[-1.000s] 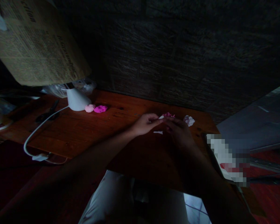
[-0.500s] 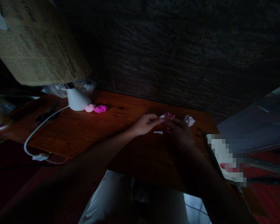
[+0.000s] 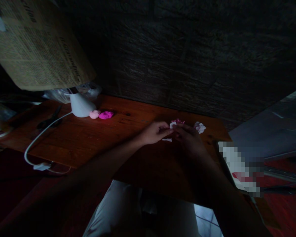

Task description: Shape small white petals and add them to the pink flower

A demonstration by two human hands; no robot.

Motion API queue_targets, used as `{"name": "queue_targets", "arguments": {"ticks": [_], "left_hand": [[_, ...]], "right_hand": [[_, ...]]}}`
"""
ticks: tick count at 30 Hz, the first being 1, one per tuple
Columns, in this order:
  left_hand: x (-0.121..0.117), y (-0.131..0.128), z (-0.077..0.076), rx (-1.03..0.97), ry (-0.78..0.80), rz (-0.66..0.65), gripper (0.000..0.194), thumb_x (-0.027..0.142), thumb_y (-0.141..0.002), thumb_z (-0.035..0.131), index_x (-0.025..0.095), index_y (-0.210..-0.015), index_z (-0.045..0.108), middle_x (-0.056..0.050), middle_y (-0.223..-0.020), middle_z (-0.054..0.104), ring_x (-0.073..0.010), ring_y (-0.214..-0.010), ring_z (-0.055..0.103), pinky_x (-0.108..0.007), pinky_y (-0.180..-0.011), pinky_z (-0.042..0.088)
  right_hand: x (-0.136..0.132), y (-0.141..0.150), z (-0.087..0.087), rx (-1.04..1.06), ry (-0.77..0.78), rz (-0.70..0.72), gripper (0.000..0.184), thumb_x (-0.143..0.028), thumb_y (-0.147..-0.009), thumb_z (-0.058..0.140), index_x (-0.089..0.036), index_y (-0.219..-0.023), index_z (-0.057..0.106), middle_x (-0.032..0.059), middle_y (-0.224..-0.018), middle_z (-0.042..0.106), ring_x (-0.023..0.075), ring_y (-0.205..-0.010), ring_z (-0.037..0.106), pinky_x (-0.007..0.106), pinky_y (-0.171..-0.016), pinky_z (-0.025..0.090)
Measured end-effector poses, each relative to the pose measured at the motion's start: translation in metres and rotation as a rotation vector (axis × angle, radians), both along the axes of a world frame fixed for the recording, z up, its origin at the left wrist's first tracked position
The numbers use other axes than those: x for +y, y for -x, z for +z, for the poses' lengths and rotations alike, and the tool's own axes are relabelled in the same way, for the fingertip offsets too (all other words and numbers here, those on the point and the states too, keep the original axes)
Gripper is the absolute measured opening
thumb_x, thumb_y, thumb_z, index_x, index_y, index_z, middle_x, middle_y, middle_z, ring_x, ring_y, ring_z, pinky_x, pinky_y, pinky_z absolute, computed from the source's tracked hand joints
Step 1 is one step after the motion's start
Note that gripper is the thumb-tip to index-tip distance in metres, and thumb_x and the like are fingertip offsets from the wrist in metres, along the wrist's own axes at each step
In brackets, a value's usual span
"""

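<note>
A small white piece (image 3: 173, 125), paper-like or petal-shaped, is pinched between the fingertips of both hands above the wooden table. My left hand (image 3: 156, 132) is closed on its left side, thumb against fingers. My right hand (image 3: 188, 136) is closed on its right side, mostly in shadow. Just behind the fingers a pink ruffled flower-like thing (image 3: 178, 121) shows in part. A pale ruffled flower-like piece (image 3: 199, 127) lies to the right of my right hand. Below my left fingertips rests a thin white strip (image 3: 167, 140).
On the left stands a lamp with a white base (image 3: 81, 105) and a newsprint shade (image 3: 46, 49). Beside it lie a light pink lump (image 3: 94, 114) and a magenta lump (image 3: 106, 115). Dark scissors (image 3: 50, 121) and a white cable (image 3: 34, 138) are further left. A pixelated flat object (image 3: 236, 164) sits at right.
The white piece between my fingertips has turned and shows more of its face. Both hands stay in nearly the same place.
</note>
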State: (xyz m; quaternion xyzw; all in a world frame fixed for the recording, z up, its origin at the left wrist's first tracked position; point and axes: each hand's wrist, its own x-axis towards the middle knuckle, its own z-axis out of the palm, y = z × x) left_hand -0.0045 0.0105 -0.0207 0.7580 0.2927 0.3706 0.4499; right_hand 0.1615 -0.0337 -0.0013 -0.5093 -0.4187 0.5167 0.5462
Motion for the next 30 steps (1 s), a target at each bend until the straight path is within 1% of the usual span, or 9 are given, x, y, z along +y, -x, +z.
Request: {"name": "queue_targets", "arguments": {"ticks": [3, 6, 9, 12, 16, 20, 23, 26, 30], "left_hand": [[-0.003, 0.002, 0.0, 0.183, -0.145, -0.02, 0.024, 0.038, -0.087, 0.066, 0.015, -0.093, 0.069, -0.003, -0.082, 0.068, -0.0125, -0.071, 0.058, -0.025, -0.07, 0.042], [-0.004, 0.004, 0.002, 0.361, -0.307, -0.077, 0.019, 0.032, -0.085, 0.07, 0.016, -0.095, 0.069, -0.005, -0.096, 0.071, -0.016, -0.087, 0.063, -0.028, -0.082, 0.044], [-0.004, 0.007, 0.006, 0.432, -0.343, -0.153, 0.015, 0.026, -0.086, 0.068, 0.017, -0.098, 0.069, -0.007, -0.105, 0.071, -0.0182, -0.097, 0.064, -0.03, -0.088, 0.044], [-0.003, 0.009, 0.007, 0.411, -0.323, -0.169, 0.011, 0.021, -0.089, 0.063, 0.017, -0.097, 0.07, -0.007, -0.105, 0.072, -0.0184, -0.1, 0.065, -0.03, -0.09, 0.044], [0.0, 0.007, 0.004, 0.259, -0.18, -0.142, 0.012, 0.02, -0.088, 0.064, 0.015, -0.097, 0.069, -0.006, -0.097, 0.073, -0.0155, -0.088, 0.065, -0.029, -0.083, 0.046], [0.006, 0.004, 0.002, -0.131, 0.073, -0.058, 0.018, 0.02, -0.08, 0.072, 0.013, -0.096, 0.067, -0.006, -0.095, 0.072, -0.0138, -0.088, 0.065, -0.029, -0.084, 0.048], [0.009, 0.004, 0.006, -0.34, 0.273, -0.034, 0.031, 0.025, -0.073, 0.079, 0.013, -0.098, 0.067, -0.007, -0.098, 0.072, -0.015, -0.088, 0.066, -0.031, -0.083, 0.05], [0.009, 0.006, 0.011, -0.456, 0.401, -0.026, 0.04, 0.027, -0.068, 0.084, 0.014, -0.102, 0.068, -0.007, -0.098, 0.071, -0.0159, -0.087, 0.067, -0.034, -0.083, 0.052], [0.007, 0.006, 0.012, -0.512, 0.458, -0.023, 0.04, 0.024, -0.065, 0.086, 0.014, -0.1, 0.07, -0.006, -0.099, 0.072, -0.0162, -0.089, 0.068, -0.037, -0.089, 0.052]], "right_hand": [[0.001, -0.002, 0.002, 0.044, -0.019, -0.048, 0.024, -0.037, -0.057, 0.084, -0.022, -0.072, 0.074, 0.0006, -0.071, 0.068, 0.0122, -0.061, 0.053, 0.025, -0.053, 0.036], [0.0, -0.003, 0.005, 0.079, -0.017, -0.08, 0.024, -0.035, -0.057, 0.086, -0.024, -0.075, 0.075, 0.0005, -0.081, 0.072, 0.0123, -0.065, 0.056, 0.025, -0.055, 0.039], [0.0, -0.003, 0.006, 0.097, -0.014, -0.067, 0.025, -0.034, -0.057, 0.087, -0.024, -0.078, 0.077, 0.0004, -0.086, 0.074, 0.0121, -0.068, 0.059, 0.024, -0.056, 0.041], [0.0, -0.004, 0.005, 0.1, -0.02, -0.055, 0.026, -0.034, -0.059, 0.087, -0.024, -0.081, 0.078, 0.001, -0.089, 0.076, 0.0125, -0.071, 0.062, 0.024, -0.057, 0.043], [0.0, -0.005, 0.005, 0.109, -0.044, -0.071, 0.025, -0.035, -0.062, 0.086, -0.025, -0.083, 0.077, 0.001, -0.092, 0.076, 0.0146, -0.08, 0.065, 0.026, -0.065, 0.048], [0.0, -0.006, 0.007, 0.131, -0.071, -0.126, 0.03, -0.035, -0.06, 0.089, -0.027, -0.085, 0.075, -0.0008, -0.091, 0.077, 0.0162, -0.081, 0.067, 0.028, -0.07, 0.051], [-0.001, -0.006, 0.009, 0.124, -0.073, -0.141, 0.033, -0.035, -0.056, 0.09, -0.026, -0.084, 0.074, 0.0001, -0.091, 0.077, 0.0177, -0.082, 0.067, 0.03, -0.07, 0.051], [-0.002, -0.005, 0.009, 0.081, -0.055, -0.123, 0.04, -0.036, -0.056, 0.09, -0.027, -0.093, 0.075, 0.0012, -0.093, 0.076, 0.0186, -0.083, 0.067, 0.029, -0.068, 0.051], [-0.003, -0.004, 0.007, 0.046, -0.018, -0.089, 0.044, -0.039, -0.06, 0.088, -0.027, -0.101, 0.076, 0.0012, -0.094, 0.076, 0.0164, -0.078, 0.065, 0.025, -0.059, 0.047]]}}
